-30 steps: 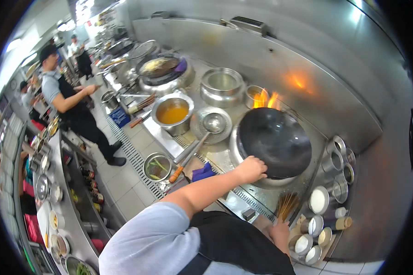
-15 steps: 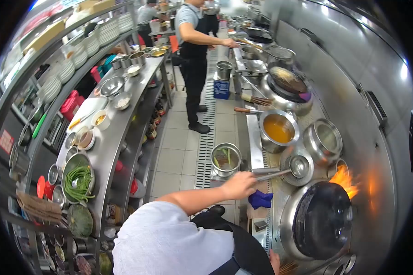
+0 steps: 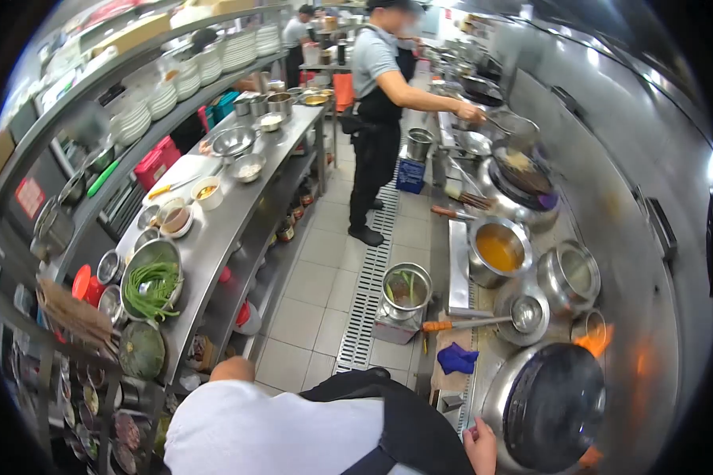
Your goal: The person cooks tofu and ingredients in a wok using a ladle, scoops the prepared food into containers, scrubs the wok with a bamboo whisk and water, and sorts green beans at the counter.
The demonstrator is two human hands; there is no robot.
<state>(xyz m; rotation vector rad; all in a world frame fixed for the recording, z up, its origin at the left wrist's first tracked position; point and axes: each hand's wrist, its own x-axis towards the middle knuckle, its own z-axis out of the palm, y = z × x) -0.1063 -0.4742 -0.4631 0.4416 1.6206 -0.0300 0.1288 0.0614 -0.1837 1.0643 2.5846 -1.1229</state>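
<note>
Beside the steel burner ring point(image 3: 495, 396), low in the view, the right hand point(image 3: 481, 447) has its fingers partly curled; I cannot tell whether it grips anything. The left hand is out of sight (only a bare bit of that arm point(image 3: 234, 369) shows past the pale sleeve point(image 3: 269, 423)). The black wok point(image 3: 553, 408) sits on the ring, orange flame point(image 3: 596, 340) at its far edge. Beyond it lies a ladle point(image 3: 526, 313), its wooden handle near a blue cloth point(image 3: 457, 359). Across the aisle, green beans point(image 3: 152, 286) fill a bowl on the desk point(image 3: 214, 207).
</note>
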